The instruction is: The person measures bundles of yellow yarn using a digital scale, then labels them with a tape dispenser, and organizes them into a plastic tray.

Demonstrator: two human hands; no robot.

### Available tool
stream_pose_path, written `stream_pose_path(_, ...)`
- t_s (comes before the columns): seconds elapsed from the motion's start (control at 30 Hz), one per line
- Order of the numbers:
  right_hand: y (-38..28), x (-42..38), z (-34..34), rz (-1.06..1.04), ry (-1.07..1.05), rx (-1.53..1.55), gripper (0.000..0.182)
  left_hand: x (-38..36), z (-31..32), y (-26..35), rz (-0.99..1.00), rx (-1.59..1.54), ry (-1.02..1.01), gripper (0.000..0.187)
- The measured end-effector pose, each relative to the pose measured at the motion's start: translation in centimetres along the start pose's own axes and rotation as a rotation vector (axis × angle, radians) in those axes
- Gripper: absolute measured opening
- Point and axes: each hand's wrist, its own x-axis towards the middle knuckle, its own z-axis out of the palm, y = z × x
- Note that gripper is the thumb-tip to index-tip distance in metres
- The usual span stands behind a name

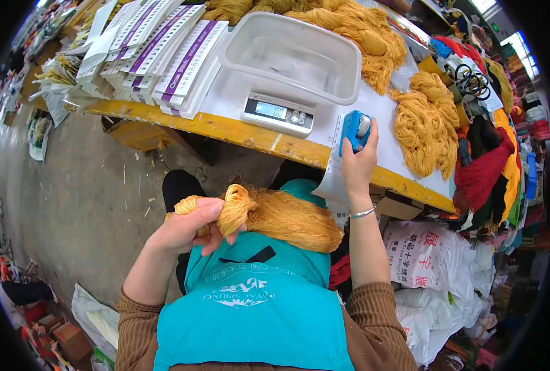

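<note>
My left hand is closed around a looped end of golden-yellow thread, held above my lap. A larger hank of the same thread lies across my lap on the teal apron. At the table's front edge my right hand grips a small blue tape dispenser, thumb on one side and fingers on the other. Beside the dispenser a strip of white paper hangs over the edge. Left of it sits a digital scale under a clear plastic tub.
Stacked white and purple printed cards stand on the table's left. Golden skeins lie at the right, with more thread behind the tub. Black-handled scissors are farther right. White printed sacks sit on the floor.
</note>
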Motion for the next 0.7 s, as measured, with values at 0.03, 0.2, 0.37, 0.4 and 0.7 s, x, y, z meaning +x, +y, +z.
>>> stream_pose_path(0.03, 0.0, -0.1, 0.0, -0.026, 0.004, -0.026, 0.072, 0.1, -0.1, 0.0, 0.007, -0.004, -0.006, 0.050)
stream_pose_path(0.2, -1.5, -0.7, -1.0, 0.022, -0.003, 0.085, 0.068, 0.4, -0.1, 0.0, 0.011, 0.004, -0.004, 0.050)
stream_pose_path(0.37, -1.9, -4.2, -3.5, -0.107, 0.131, -0.062, 0.025, 0.4, 0.2, 0.3, 0.046, -0.017, 0.069, 0.047)
stream_pose_path(0.4, -2.2, -4.5, -4.1, -0.144, -0.040, -0.167, 0.016, 0.4, 0.2, 0.4, 0.044, -0.016, 0.068, 0.047)
stream_pose_path(0.7, -2.6, -4.1, -3.7, -0.254, -0.245, -0.286, 0.010, 0.8, 0.4, 0.6, 0.047, 0.004, 0.076, 0.046)
